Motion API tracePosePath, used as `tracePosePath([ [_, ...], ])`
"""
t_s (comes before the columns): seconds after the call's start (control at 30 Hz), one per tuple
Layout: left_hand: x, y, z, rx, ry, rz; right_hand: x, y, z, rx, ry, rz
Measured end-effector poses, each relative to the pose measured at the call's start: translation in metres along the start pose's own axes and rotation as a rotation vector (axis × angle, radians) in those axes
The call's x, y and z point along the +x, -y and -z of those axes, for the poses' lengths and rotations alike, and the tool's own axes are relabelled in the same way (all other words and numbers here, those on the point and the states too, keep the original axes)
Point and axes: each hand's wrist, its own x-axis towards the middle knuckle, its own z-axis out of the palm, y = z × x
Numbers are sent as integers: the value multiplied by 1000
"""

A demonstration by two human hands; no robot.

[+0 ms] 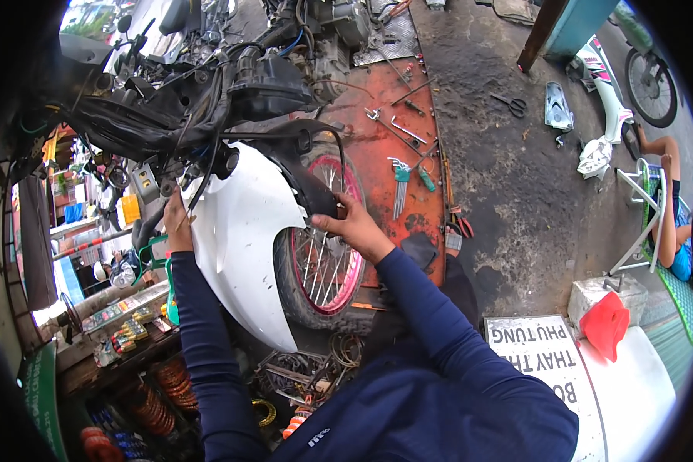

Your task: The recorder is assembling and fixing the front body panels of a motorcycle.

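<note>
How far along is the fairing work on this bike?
Done: upper body panels are off, with frame and wiring exposed; wrenches lie out on the red lift. In hand: left hand grips the white fairing at its upper edge, and right hand holds the black fender over the front wheel. Left: the fairing and fender are still on the bike; whether they are going on or coming off is unclear.

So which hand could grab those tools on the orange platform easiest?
Probably the right hand. It grips the black fender over the pink-rimmed wheel, on the side nearest the tools on the orange platform. The left hand holds the white panel, on the far side.
</note>
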Motion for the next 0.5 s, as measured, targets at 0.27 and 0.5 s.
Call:
tracePosePath([
  [0.27,0,31,12,257,-106,-535,-10,6,-19,-793,-157,237],
  [0.5,-5,15,8,375,70,-414,-14,35,-10,-840,-63,132],
])
